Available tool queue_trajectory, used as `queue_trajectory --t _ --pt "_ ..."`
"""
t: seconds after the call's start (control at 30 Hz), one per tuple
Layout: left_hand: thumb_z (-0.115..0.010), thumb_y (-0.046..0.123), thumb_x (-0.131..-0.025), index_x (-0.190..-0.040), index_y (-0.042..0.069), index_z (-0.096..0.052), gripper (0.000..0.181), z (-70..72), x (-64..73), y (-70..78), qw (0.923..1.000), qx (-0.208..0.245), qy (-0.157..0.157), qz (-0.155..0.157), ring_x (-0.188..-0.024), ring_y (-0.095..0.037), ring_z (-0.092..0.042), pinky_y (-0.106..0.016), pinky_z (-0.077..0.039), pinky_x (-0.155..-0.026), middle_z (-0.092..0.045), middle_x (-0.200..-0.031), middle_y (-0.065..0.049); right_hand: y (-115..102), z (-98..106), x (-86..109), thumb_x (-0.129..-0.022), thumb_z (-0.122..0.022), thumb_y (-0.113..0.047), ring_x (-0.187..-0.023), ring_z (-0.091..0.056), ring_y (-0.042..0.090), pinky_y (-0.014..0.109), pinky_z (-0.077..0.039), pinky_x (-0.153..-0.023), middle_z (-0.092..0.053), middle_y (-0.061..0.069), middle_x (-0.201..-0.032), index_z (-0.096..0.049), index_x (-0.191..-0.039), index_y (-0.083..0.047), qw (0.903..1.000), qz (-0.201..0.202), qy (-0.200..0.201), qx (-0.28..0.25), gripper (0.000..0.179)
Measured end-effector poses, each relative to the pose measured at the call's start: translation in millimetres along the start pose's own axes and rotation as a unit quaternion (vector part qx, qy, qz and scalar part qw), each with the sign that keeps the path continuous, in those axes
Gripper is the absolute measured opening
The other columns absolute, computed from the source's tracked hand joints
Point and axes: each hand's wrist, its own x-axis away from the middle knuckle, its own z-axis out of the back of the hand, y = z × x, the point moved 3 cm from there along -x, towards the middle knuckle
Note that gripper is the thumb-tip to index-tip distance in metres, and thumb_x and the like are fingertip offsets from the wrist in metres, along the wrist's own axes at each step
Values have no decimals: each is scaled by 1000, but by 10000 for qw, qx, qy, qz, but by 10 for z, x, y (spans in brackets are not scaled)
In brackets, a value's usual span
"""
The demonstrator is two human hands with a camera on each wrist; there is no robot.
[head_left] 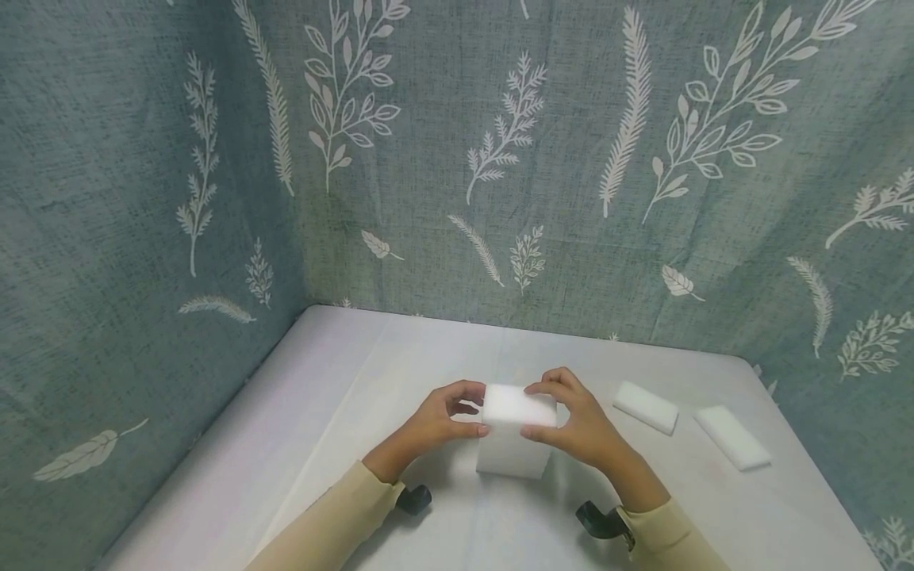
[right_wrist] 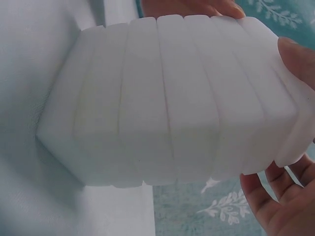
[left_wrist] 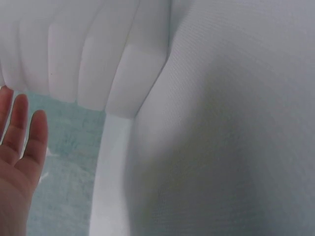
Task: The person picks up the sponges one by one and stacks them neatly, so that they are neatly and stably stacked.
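Note:
A stack of several white foam sponges (head_left: 512, 452) stands upright on the table, its layers plain in the right wrist view. My right hand (head_left: 581, 416) grips the top sponge (head_left: 517, 403), thumb on the near face and fingers at the far right side. That sponge sits slightly out of line with those below. At the stack's upper left, my left hand (head_left: 443, 416) holds its side, thumb at the near corner and fingers behind. In the left wrist view some left fingers (left_wrist: 34, 142) look fairly straight; the thumb is out of that view.
Two loose white sponges lie right of the stack: a nearer-in sponge (head_left: 646, 407) and a sponge further right (head_left: 731, 436). A white-covered table (head_left: 371, 357) carries everything. Behind and beside it hangs a green-blue leaf-patterned curtain (head_left: 428, 198). Dark wrist-worn devices (head_left: 600, 522) sit beneath both sleeves.

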Motion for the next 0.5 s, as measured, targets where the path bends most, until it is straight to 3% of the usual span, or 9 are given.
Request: queue_trajectory --t 0.5 --pt "-83 22 -77 -123 11 -61 52 -7 0 -12 10000 -1 -12 29 -109 -18 -57 -37 -46 -97 -62 -114 0 19 1 -2 -72 -85 -44 -106 -49 16 42 -49 -82 -47 -10 -117 -65 -118 -22 9996 5 -268 116 55"
